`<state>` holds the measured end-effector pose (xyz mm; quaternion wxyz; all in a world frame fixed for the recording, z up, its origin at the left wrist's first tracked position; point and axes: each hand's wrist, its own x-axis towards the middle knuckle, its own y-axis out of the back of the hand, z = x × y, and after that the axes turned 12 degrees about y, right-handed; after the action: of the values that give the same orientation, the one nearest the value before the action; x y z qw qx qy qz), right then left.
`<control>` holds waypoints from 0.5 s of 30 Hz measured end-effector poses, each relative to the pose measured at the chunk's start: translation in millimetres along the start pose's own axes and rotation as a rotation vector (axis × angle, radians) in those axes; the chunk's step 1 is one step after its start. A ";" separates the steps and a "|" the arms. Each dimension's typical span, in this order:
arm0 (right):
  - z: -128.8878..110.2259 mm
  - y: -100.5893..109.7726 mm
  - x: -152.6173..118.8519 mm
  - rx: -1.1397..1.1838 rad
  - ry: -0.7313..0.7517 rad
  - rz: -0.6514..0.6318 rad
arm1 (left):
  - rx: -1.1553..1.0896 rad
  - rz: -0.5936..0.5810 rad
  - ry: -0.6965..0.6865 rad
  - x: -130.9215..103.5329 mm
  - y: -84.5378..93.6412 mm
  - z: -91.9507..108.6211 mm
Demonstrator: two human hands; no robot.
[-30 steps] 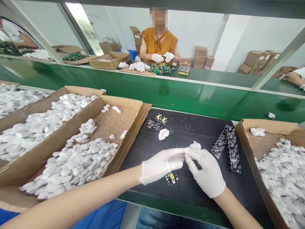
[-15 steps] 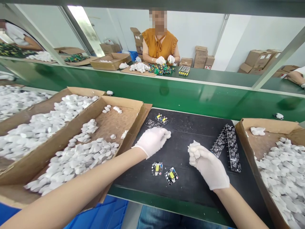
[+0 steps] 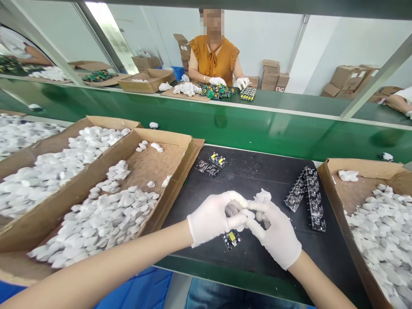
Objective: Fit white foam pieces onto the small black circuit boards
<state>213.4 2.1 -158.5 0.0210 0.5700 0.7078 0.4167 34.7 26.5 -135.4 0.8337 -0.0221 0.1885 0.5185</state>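
Over the black mat, my left hand [image 3: 212, 214] and my right hand [image 3: 278, 231], both in white gloves, meet at their fingertips. A soft white lump [image 3: 262, 196] sticks out above the right hand's curled fingers, which hold it. The left hand's thumb and fingers are pinched against the right fingertips; what lies between them blends with the white gloves. Just below the hands is a small circuit board [image 3: 231, 238] with a yellow component, partly covered by them. Farther back on the mat lie a populated board pair [image 3: 218, 160] and small dark boards [image 3: 207, 167].
Dark circuit-board strips [image 3: 314, 199] lie on the mat's right side. Cardboard trays of white pieces stand at left [image 3: 180, 174] and right [image 3: 331, 189]. A green conveyor side [image 3: 251, 133] runs behind. Across it, a gloved co-worker [image 3: 214, 60] handles boards.
My left hand has moved right and toward me to meet my right hand, now covering one yellow-component board. The co-worker's hand has shifted toward the board panel.
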 end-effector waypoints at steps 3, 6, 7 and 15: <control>-3.7 0.9 0.6 -0.072 0.005 -0.037 | 0.077 0.004 -0.019 -5.4 -3.3 -0.8; -7.2 2.5 1.5 -0.102 -0.047 -0.054 | 0.186 0.037 -0.066 -7.5 -5.2 -3.0; -7.8 3.0 1.6 -0.075 -0.083 -0.066 | 0.198 0.049 -0.072 -8.1 -5.8 -3.0; -4.7 7.0 5.6 0.630 -0.479 -0.049 | -0.328 -0.189 0.095 -4.8 -4.4 4.9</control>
<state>214.6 4.0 -148.7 0.0193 0.6126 0.7895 0.0338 38.1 21.5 -129.9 0.8541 -0.1998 0.1378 0.4599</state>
